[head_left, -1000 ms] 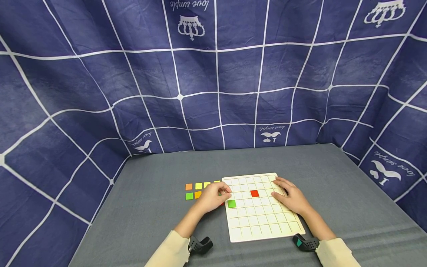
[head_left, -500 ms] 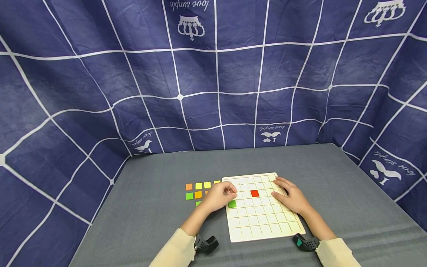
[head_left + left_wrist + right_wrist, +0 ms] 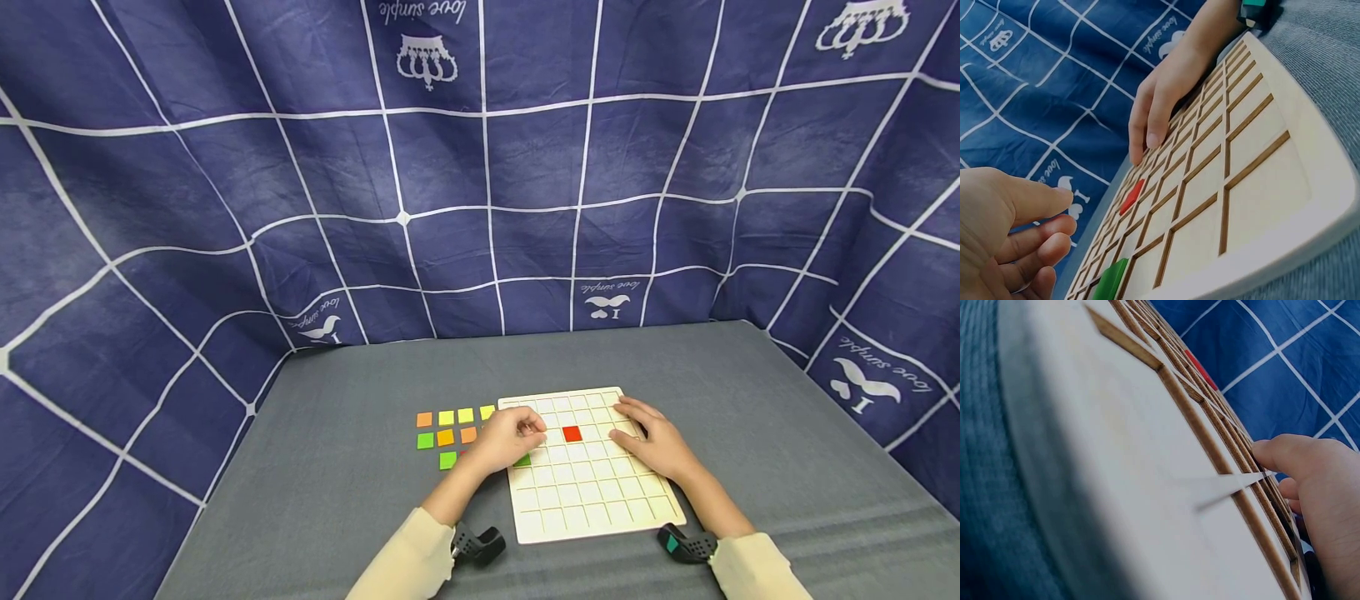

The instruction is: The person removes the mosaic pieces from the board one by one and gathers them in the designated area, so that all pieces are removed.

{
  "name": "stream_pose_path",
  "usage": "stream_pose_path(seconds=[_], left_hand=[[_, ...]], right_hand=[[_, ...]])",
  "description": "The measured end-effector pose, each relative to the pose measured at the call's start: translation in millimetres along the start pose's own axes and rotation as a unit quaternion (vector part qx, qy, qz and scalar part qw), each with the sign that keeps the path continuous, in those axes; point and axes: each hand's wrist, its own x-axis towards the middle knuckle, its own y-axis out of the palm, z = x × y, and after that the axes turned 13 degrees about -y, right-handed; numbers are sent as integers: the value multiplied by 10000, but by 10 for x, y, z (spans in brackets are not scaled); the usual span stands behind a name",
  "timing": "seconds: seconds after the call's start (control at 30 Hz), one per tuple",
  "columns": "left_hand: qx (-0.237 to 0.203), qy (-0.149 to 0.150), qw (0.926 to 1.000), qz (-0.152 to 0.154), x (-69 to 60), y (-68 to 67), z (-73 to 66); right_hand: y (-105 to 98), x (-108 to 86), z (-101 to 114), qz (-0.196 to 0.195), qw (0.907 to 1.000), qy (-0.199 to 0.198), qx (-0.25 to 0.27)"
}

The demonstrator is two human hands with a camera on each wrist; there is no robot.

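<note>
A pale wooden grid board (image 3: 577,500) lies on the grey table. In its cells are a red square tile (image 3: 572,433) and, at the left side, a green square tile (image 3: 522,460), partly covered by my left hand. My left hand (image 3: 508,437) hovers over the board's left part, left of the red tile, thumb and forefinger brought close together. In the left wrist view the thumb (image 3: 1047,199) covers the forefinger; whether a tile sits between them is hidden. My right hand (image 3: 654,443) rests on the board's right edge, fingers spread and fairly straight.
Left of the board lie several loose square tiles: orange (image 3: 424,419), yellow (image 3: 466,415) and green (image 3: 425,440), some partly hidden by my left hand. A blue checked curtain (image 3: 442,250) hangs behind and beside the grey table (image 3: 352,467).
My left hand has moved right from the loose tiles onto the board, toward the red tile, uncovering more loose tiles. My right hand has stayed at the board's right edge.
</note>
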Motion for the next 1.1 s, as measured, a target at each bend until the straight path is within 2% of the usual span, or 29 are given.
stream_pose_path(seconds=[0.5,1.1], left_hand=[[-59,-163,9998,108,126,172,-49],[-118,-207,9997,48,226,327,-85]], right_hand=[[-2,5,6,10,10000,9,-8],[10,3,-21,32,10000,25,-81]])
